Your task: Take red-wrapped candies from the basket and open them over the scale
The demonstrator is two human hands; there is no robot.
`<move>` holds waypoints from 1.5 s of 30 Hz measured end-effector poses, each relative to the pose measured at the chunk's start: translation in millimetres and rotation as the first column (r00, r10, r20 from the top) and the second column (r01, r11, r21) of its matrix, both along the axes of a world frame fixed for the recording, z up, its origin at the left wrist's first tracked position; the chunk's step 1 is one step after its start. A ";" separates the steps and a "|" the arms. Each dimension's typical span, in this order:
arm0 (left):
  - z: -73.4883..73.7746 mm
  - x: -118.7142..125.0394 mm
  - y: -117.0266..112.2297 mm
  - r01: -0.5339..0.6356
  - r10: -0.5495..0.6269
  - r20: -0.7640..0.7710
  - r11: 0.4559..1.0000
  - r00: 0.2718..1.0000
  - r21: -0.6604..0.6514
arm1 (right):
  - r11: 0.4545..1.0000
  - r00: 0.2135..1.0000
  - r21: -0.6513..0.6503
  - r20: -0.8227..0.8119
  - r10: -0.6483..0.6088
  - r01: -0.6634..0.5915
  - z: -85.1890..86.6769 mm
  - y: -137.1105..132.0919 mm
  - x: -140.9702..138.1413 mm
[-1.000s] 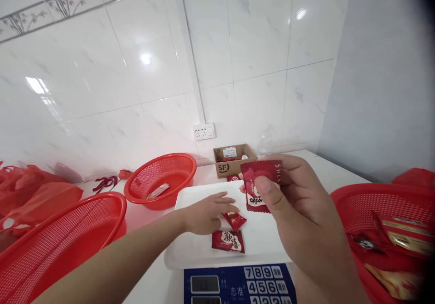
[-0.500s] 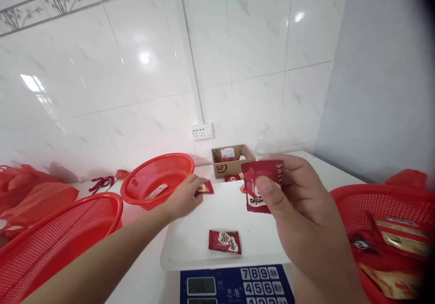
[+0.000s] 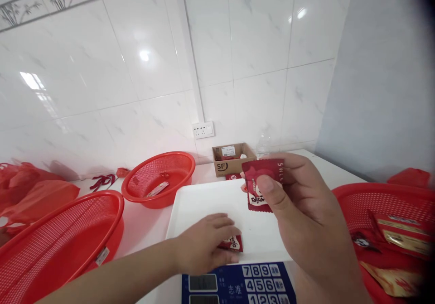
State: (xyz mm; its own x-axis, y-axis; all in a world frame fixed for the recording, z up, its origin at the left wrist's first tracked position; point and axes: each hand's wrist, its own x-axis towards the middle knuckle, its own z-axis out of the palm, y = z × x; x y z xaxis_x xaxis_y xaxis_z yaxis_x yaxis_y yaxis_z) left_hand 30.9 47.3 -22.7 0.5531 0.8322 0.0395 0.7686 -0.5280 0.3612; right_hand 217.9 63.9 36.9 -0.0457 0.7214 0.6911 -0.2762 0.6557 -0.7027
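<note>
Sachet (image 3: 258, 175) in right hand (image 3: 302, 213) grip; second sachet (image 3: 234, 243) seemingly under left hand (image 3: 204, 245).

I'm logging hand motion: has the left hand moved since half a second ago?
Yes. The left hand has come back from the small red basket toward the person, onto the scale tray, covering the red packet beside the keypad.

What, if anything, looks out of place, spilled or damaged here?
Nothing looks spilled or damaged. The only oddity is a stray red packet lying loose between the cardboard box and the scale tray.
</note>
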 end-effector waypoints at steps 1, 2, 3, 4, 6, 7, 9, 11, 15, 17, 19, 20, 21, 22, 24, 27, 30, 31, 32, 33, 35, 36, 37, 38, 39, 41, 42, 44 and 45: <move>-0.6 5.4 -2.3 0.020 -0.020 0.011 1.000 1.000 -0.014 | 1.000 1.000 0.005 0.000 -0.001 0.001 0.4 0.2 -0.1; -0.9 8.2 -3.1 0.025 -0.024 0.021 0.999 0.999 -0.024 | 1.000 1.000 0.008 0.001 0.001 -0.001 0.7 0.2 0.0; -1.1 8.9 -2.8 0.016 -0.015 0.031 0.999 0.999 -0.031 | 1.000 1.000 0.008 0.003 0.004 -0.004 0.9 0.1 0.1; -1.5 8.1 -1.9 0.000 0.001 0.039 0.999 0.999 -0.036 | 1.000 1.000 0.007 0.006 0.006 -0.006 1.0 -0.1 0.3; -3.3 4.5 0.2 -0.055 0.057 0.056 0.998 0.997 -0.044 | 1.000 1.000 0.011 0.012 0.005 -0.006 1.0 -0.5 0.9; -4.6 2.8 0.8 -0.093 0.096 0.068 0.994 0.993 -0.049 | 1.000 1.000 0.016 0.014 0.005 -0.005 1.0 -0.7 1.2; -7.3 0.4 1.1 -0.170 0.175 0.098 0.984 0.980 -0.061 | 1.000 1.000 0.024 0.012 0.010 -0.011 1.0 -0.6 1.4; -8.1 -1.2 1.2 -0.229 0.237 0.127 0.971 0.963 -0.073 | 1.000 1.000 0.024 0.004 0.013 -0.013 1.2 0.1 1.2; 6.6 -15.9 9.9 -0.353 0.349 0.171 0.935 0.921 -0.005 | 1.000 1.000 0.023 0.000 0.013 -0.013 2.2 1.1 0.1; 23.1 -35.0 20.4 -0.453 0.432 0.202 0.888 0.879 0.073 | 1.000 1.000 0.016 -0.005 0.017 -0.017 3.1 0.3 -0.6; 41.5 -60.5 32.4 -0.571 0.530 0.245 0.808 0.812 0.144 | 1.000 1.000 -0.007 -0.019 0.016 -0.017 4.0 -1.0 -1.3; 49.6 -73.8 37.9 -0.629 0.578 0.273 0.760 0.769 0.165 | 1.000 1.000 -0.016 -0.022 0.022 -0.022 4.2 -1.6 -1.6; 56.2 -86.2 42.4 -0.682 0.621 0.300 0.711 0.724 0.174 | 0.999 0.999 -0.022 -0.021 0.029 -0.029 4.3 -2.0 -1.8; 60.7 -96.6 45.7 -0.717 0.651 0.316 0.675 0.690 0.172 | 0.999 0.999 -0.024 -0.014 0.036 -0.036 4.2 -2.0 -1.9; 63.1 -107.6 47.8 -0.753 0.678 0.346 0.637 0.648 0.162 | 0.999 0.999 -0.022 0.018 0.046 -0.046 3.4 -1.2 -2.0; 53.6 -93.3 39.1 -0.715 0.616 0.408 0.682 0.674 0.153 | 0.998 0.993 -0.021 0.098 0.060 -0.058 1.7 0.3 -3.1; 41.3 -51.0 18.0 -0.570 0.438 0.494 0.808 0.751 0.148 | 0.995 0.979 -0.062 0.185 0.089 -0.079 1.3 -0.8 -6.3; 38.7 -35.1 9.6 -0.514 0.373 0.528 0.845 0.763 0.145 | 0.993 0.971 -0.086 0.217 0.096 -0.079 1.6 -1.8 -7.6; 37.0 -20.1 1.0 -0.464 0.312 0.564 0.874 0.765 0.145 | 0.992 0.962 -0.105 0.255 0.101 -0.076 2.0 -2.9 -8.8; 36.0 -6.7 -7.0 -0.421 0.257 0.598 0.894 0.759 0.151 | 0.991 0.948 -0.116 0.302 0.105 -0.073 2.5 -4.0 -9.8; 35.2 13.5 -20.4 -0.354 0.166 0.657 0.921 0.735 0.164 | 0.990 0.902 -0.107 0.412 0.131 -0.095 3.2 -5.6 -11.2; 34.7 20.2 -25.2 -0.314 0.120 0.703 0.937 0.701 0.153 | 0.988 0.874 -0.094 0.463 0.149 -0.119 3.4 -5.9 -11.5; 33.8 24.9 -28.6 -0.277 0.086 0.762 0.952 0.642 0.127 | 0.985 0.844 -0.084 0.508 0.172 -0.150 3.3 -6.0 -11.8; 32.4 27.9 -30.8 -0.255 0.071 0.810 0.962 0.582 0.099 | 0.981 0.818 -0.077 0.543 0.192 -0.179 2.9 -5.8 -12.1; 30.7 29.6 -31.9 -0.240 0.066 0.849 0.968 0.525 0.074 | 0.976 0.797 -0.074 0.566 0.209 -0.204 2.3 -5.6 -12.6; 27.0 30.5 -32.1 -0.258 0.080 0.884 0.965 0.461 0.047 | 0.970 0.776 -0.079 0.588 0.231 -0.229 0.8 -5.2 -14.3; 25.5 30.2 -31.7 -0.276 0.086 0.889 0.960 0.450 0.047 | 0.969 0.775 -0.084 0.587 0.236 -0.231 0.0 -5.2 -15.6; 23.9 29.1 -30.8 -0.297 0.087 0.894 0.953 0.439 0.053 | 0.971 0.791 -0.095 0.565 0.234 -0.220 -1.5 -5.4 -18.9; 23.8 28.4 -30.6 -0.300 0.087 0.898 0.952 0.431 0.052 | 0.971 0.803 -0.106 0.548 0.235 -0.212 -2.1 -5.6 -20.6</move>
